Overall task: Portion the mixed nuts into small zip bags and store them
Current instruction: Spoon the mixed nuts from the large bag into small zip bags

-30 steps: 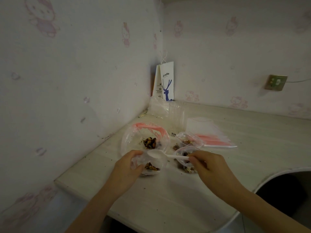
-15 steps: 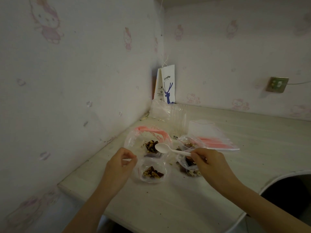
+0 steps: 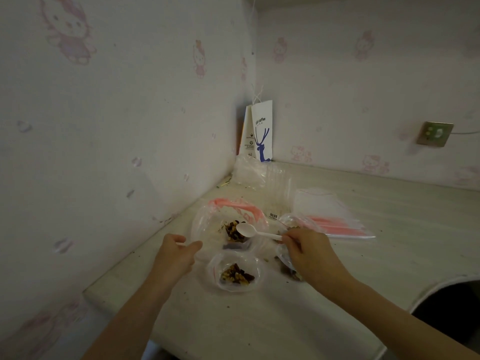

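A small clear zip bag [image 3: 255, 266] lies open-mouthed on a pale table [image 3: 259, 320], close to the person and between their two forearms, with a portion of mixed nuts [image 3: 236, 276] heaped inside it. Just behind it sits a larger clear bag [image 3: 207, 229] with a pink zip strip, holding a darker pile of nuts [image 3: 233, 233]. The right hand [image 3: 309, 253] pinches the handle of a white plastic spoon [image 3: 246, 229], whose bowl hangs over the larger bag's nuts. The left hand [image 3: 176, 255] is at that bag's left edge, thumb and fingers drawn close together — whether they grip the plastic cannot be told. The hands are apart, one on each side of the bags. Another small bag of nuts [image 3: 284, 265] lies partly hidden under the right hand. Farther right, a flat stack of empty zip bags [image 3: 335, 216] rests on the table. In the corner stands a white paper bag [image 3: 261, 133] printed with a blue deer, with crumpled clear plastic [image 3: 249, 172] in front of it. A wall socket [image 3: 435, 133] is on the right-hand wall.
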